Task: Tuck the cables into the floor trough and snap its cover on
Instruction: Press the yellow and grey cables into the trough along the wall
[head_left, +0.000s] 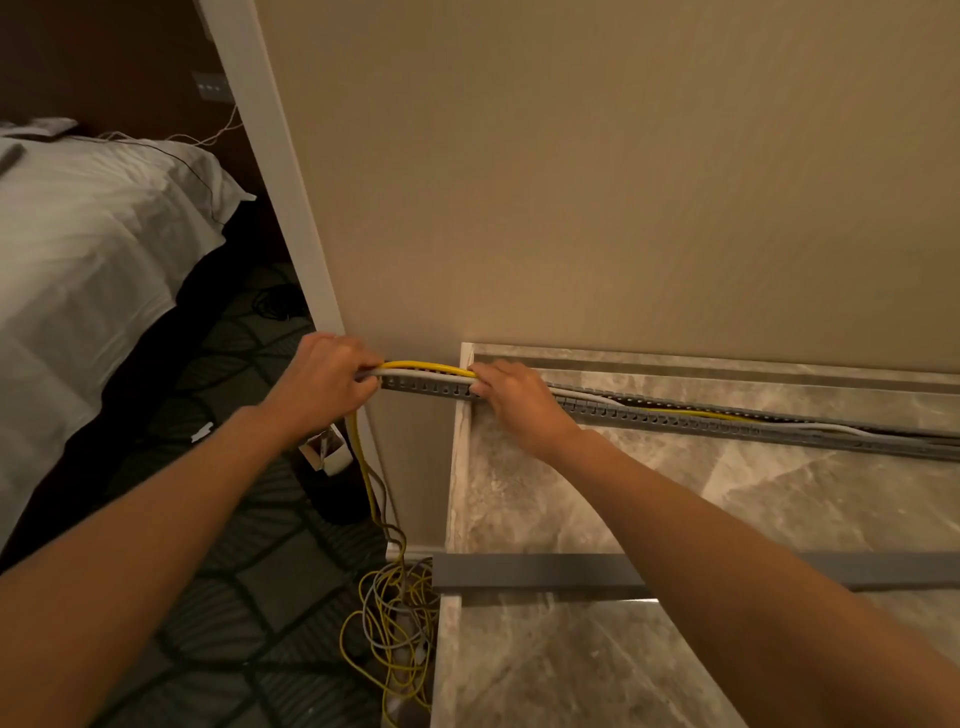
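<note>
A grey slotted cable trough (727, 423) lies along the base of the beige wall, across the marble floor. Yellow and grey cables (421, 370) run in it and arch out above its left end. My left hand (322, 382) is closed around the cables at that left end. My right hand (511, 397) presses on the cables and the trough's top a little to the right. The cables drop from my left hand and pile in loose coils (395, 618) on the carpet. The flat grey cover (540, 571) lies on the marble near me, partly hidden by my right forearm.
A bed with white sheets (88, 260) fills the left. Dark patterned carpet (249, 571) lies between the bed and the raised marble floor (675, 499). A small white box (327, 452) sits on the carpet by the white door frame (291, 208).
</note>
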